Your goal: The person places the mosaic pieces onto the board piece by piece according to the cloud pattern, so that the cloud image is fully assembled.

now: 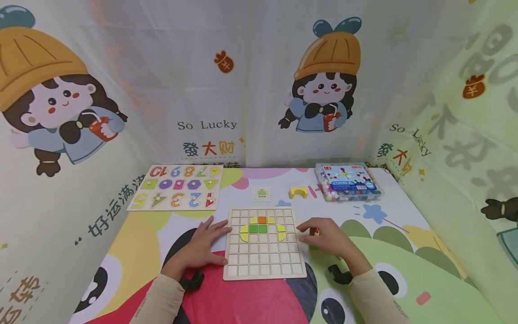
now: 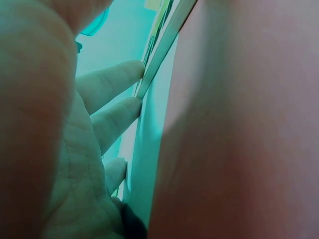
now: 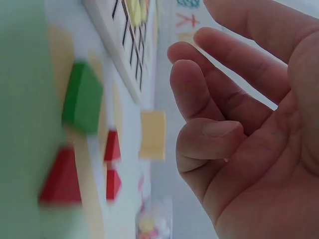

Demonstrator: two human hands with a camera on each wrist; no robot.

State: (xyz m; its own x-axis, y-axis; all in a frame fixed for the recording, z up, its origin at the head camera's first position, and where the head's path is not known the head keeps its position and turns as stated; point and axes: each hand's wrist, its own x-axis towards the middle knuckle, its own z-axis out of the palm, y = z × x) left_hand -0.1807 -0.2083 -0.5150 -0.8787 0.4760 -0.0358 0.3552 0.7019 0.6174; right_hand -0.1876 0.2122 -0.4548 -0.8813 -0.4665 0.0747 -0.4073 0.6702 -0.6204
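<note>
Left hand (image 1: pixel 205 248) spread against the grid board's (image 1: pixel 265 259) left edge; right hand (image 1: pixel 327 235) loosely bent, gripping nothing, near its right edge.
I judge the step in hand to be setting loose pieces onto the board, which lies flat mid-table with yellow tiles (image 1: pixel 244 234), green tiles (image 1: pixel 263 228) and an orange tile (image 1: pixel 262 220) in its upper part; I would brace lightly with the left fingertips, pinch each piece by its sides and square it over a cell before letting go; my right wrist view shows a green block (image 3: pixel 83 98) and red blocks (image 3: pixel 61 177), the nearer ones blurred; from the head view the right hand largely hides them; my left wrist view catches the board only edge-on.
</note>
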